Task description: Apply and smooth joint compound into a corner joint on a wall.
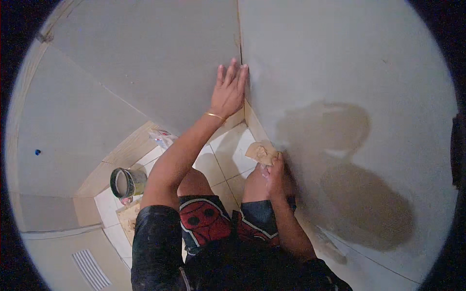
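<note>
My left hand (228, 97) reaches up to the corner joint (240, 34) where two grey walls meet. Its fingers are stretched out and the fingertips press at the dark seam, with no tool visible in them. Lower down, my right hand (275, 178) grips a thin beige flat piece (253, 153) that carries a lump of beige paste (262, 151). Whether that piece is card or a plastic scraper I cannot tell. It is held just above my right knee, close to the right wall (310, 82). Whitish smears show on the right fingers.
On the white tiled floor (235, 140) at left stands a dark bucket (138, 180) with greyish contents, beside a stained light board (127, 218). A crumpled plastic bag (162, 138) lies by the left wall's wooden base strip (124, 141). A white slatted vent (91, 269) is lower left.
</note>
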{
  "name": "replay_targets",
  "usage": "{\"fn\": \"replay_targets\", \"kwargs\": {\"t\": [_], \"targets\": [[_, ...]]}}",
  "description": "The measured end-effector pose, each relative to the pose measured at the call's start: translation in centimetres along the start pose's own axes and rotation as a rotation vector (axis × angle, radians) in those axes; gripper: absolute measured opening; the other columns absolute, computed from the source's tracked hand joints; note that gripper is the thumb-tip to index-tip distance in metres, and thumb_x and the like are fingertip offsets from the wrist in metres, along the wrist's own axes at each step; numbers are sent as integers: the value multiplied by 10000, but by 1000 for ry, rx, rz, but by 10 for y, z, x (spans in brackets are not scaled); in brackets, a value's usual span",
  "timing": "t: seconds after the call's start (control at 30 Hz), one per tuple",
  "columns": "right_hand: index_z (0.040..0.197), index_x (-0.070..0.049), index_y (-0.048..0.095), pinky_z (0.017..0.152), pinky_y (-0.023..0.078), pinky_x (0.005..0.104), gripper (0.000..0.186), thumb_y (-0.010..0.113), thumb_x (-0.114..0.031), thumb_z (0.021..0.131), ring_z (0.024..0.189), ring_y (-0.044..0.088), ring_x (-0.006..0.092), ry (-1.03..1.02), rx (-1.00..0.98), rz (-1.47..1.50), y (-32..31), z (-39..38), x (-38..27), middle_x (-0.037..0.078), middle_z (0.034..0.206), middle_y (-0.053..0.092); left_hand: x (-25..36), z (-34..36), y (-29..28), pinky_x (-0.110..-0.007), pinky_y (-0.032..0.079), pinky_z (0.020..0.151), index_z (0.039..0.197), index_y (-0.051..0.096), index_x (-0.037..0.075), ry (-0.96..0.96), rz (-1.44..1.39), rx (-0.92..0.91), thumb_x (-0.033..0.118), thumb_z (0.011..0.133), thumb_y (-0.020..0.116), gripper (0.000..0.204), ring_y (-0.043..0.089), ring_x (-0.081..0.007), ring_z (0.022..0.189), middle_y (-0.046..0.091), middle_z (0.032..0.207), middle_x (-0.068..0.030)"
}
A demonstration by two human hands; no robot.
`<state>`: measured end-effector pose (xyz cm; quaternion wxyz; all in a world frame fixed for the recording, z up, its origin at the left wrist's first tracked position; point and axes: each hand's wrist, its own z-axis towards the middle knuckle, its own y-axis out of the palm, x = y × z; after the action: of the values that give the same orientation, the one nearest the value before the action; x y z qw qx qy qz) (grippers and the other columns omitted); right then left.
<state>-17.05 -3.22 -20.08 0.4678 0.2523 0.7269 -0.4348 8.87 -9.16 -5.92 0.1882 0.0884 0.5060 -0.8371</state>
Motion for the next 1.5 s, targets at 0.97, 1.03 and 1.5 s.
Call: {"fn": "replay_targets", "kwargs": {"t": [0.97,1.03,1.5], "targets": [[1189,36,398,667,514,339,523,643,-61,737,873,602,307,-24,160,86,9,10,20,215,1046,551,18,-16,-32,-313,367,891,1054,288,71,-531,-1781,369,-74,677,431,429,459,-216,1070,518,1191,-167],[1136,-114,464,637,430,254,387,416,-404,884,736,497,139,119,9,283,2,9,14,33,994,535,14,-21,-41,-313,366,903,1091,282,84,-560,-1915,363,-85,697,414,449,467,-218,1096,522,1197,-172],[936,-94,523,414,223,229,443,278,-462,906,431,275,62,-66,-184,898,-39,7,-164,-36,585,425,28,-67,-108,-410,144,1093,1420,-52,95,-176,-1953,139,-147,633,298,895,237,-263,1336,516,1255,-140]]}}
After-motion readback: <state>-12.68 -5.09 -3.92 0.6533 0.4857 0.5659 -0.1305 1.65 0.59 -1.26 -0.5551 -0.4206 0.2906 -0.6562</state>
